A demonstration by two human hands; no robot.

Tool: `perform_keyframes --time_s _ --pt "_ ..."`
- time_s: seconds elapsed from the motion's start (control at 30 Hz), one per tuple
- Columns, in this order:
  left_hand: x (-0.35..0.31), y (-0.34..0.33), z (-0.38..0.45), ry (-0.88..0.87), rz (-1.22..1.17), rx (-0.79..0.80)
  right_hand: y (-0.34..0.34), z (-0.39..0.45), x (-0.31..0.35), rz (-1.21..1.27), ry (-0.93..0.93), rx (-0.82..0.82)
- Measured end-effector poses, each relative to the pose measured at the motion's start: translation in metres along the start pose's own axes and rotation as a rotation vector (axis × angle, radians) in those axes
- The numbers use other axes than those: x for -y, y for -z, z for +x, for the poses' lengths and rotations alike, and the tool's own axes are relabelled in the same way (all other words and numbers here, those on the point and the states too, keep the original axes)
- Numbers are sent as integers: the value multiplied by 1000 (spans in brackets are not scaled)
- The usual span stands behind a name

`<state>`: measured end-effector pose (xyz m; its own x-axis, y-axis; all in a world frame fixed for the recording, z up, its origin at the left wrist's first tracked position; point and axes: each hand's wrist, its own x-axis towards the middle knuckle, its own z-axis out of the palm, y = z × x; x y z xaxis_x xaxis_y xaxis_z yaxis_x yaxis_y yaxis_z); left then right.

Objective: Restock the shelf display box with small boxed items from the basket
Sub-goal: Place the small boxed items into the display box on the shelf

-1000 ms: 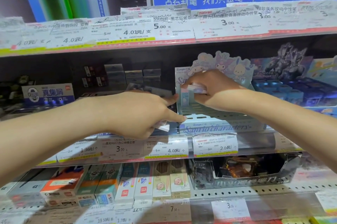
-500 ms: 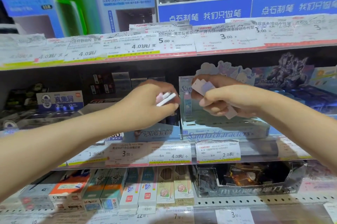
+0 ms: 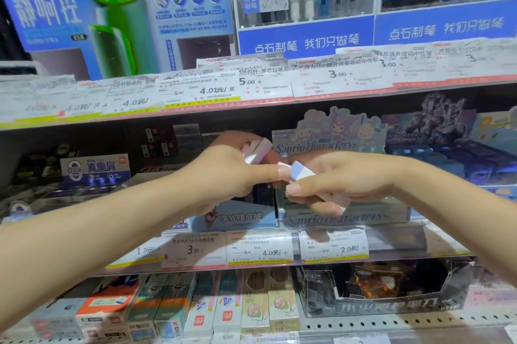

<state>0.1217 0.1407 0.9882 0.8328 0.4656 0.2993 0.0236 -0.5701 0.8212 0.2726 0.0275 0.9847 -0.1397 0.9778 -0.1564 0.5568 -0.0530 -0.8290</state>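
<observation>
Middle shelf [image 3: 391,243], centre of frame: your display box [image 3: 335,217] with the cartoon-character header card sits right of centre, front lip lettered in script. Just left of it stands a pale blue eraser carton [image 3: 237,217]; further left, a white-and-blue carton [image 3: 95,168] in shadow. To the right of the display box, dark blue boxed stock [image 3: 453,153] fills the shelf.

A strip of price tags [image 3: 260,250] runs along the shelf's front edge, below your hands. The upper shelf's tag strip [image 3: 195,89] overhangs the opening from above, so the open room is the dark band between the two strips. Lower frame: upright pencil boxes [image 3: 251,301] and a dark tray [image 3: 391,293].

Your left hand [image 3: 232,170] reaches in from lower left, fingers curled round a few pink-and-white small boxes [image 3: 256,152], thumb extended rightward. Your right hand [image 3: 335,181] comes in from the right, fingers pinching a blue-and-white small box [image 3: 299,171], with more pale boxes tucked under the palm. The two hands meet in front of the display box's left wall, thumb touching the blue-and-white box. The interior of the display box is hidden behind your right hand.
</observation>
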Motion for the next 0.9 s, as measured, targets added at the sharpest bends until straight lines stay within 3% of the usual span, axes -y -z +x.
perform_keyframes --time_s 0.17,0.3,0.4,0.47,0.57,0.63,0.77,0.83,0.9 --pt "0 7 -2 51 -71 24 10 -7 -4 128 19 4" --pt "3 16 -3 62 -12 -85 20 -17 -11 71 -41 -81" --pt "9 16 -4 -112 286 -228 24 -15 -14 246 -23 -311" --pt "8 13 -8 -281 392 -226 20 -11 -14 335 -54 -442" --pt "9 11 -9 -690 702 -169 12 -3 -9 399 -101 -496" --pt "12 11 -6 -870 895 -126 7 2 -5 460 -96 -486" --pt "20 4 -5 -1065 1122 -94 1 8 2 499 -10 -546" --pt "23 1 -6 -1069 1173 -71 1 10 1 425 2 -618" --pt "26 3 -6 -963 1165 -27 5 12 -3 319 11 -680"
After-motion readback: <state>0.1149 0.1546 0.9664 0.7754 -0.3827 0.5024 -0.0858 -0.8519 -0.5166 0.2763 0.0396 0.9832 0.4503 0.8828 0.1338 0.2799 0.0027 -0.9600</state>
